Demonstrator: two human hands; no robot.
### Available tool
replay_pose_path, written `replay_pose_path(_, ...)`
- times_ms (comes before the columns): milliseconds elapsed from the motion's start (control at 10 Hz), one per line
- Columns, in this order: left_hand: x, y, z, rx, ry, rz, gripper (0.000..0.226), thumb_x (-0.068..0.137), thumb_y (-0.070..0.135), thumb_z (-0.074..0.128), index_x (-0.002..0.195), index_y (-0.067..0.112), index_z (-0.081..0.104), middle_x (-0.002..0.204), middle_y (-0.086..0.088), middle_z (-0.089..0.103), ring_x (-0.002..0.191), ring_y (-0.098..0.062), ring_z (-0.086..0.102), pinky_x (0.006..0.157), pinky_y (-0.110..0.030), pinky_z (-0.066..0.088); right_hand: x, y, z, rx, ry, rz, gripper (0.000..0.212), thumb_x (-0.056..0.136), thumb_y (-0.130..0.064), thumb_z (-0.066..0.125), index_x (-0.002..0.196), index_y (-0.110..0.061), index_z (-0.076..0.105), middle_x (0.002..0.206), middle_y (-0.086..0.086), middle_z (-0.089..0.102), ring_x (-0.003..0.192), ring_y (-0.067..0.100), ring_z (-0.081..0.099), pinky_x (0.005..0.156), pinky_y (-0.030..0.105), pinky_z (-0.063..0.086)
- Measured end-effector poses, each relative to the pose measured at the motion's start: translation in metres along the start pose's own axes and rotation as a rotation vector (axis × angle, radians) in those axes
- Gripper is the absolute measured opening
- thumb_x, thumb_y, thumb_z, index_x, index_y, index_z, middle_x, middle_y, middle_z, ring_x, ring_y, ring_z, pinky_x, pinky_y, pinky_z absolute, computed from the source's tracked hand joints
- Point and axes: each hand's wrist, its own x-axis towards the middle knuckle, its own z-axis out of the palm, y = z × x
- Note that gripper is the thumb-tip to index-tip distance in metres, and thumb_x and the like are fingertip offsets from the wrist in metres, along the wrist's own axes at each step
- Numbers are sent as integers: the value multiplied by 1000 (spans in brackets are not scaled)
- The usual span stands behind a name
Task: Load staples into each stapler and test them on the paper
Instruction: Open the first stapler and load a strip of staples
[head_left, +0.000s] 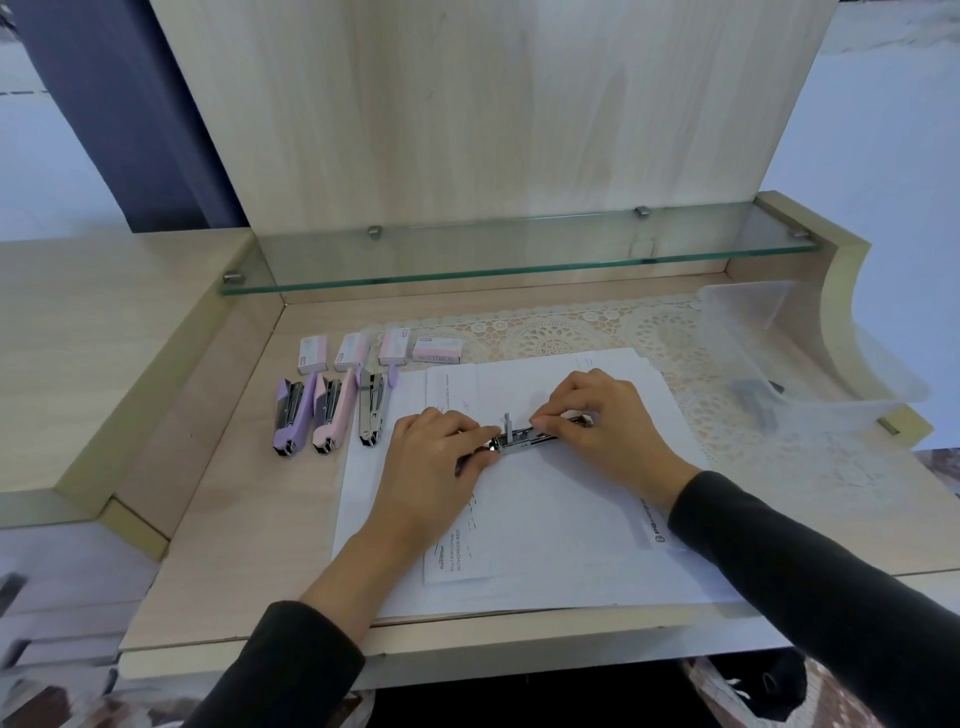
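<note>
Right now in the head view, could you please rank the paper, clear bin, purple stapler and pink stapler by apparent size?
Paper, then clear bin, then purple stapler and pink stapler, too alike to rank.

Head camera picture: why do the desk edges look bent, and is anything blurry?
Head view: the wide lens bows the desk edges; light is soft, shadows faint; the open stapler at centre is fairly sharp, while the clear tray at right and the bottom corners smear.

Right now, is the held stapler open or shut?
Open: on the stapler a bare metal track shows between left hand and right hand.
</note>
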Motion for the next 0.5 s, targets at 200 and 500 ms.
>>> replay_pose_path(200, 0, 0, 0, 2, 7, 5, 33, 79, 35, 49, 90, 17, 73, 76, 5, 66, 75, -8, 44, 72, -28, 37, -1, 5, -2, -167, -6, -207, 7, 71, -14, 72, 75, -9, 75, 68, 8, 64, 71, 21, 51, 65, 16, 33)
replay_pose_path(500, 0, 0, 0, 11, 6, 8, 32, 79, 36, 49, 91, 18, 73, 77, 6, 66, 75, -7, 44, 71, -24, 28, -3, 6, -10, -367, -106, -404, 13, 69, -13, 65, 76, -7, 74, 67, 7, 62, 60, 25, 57, 54, 19, 40)
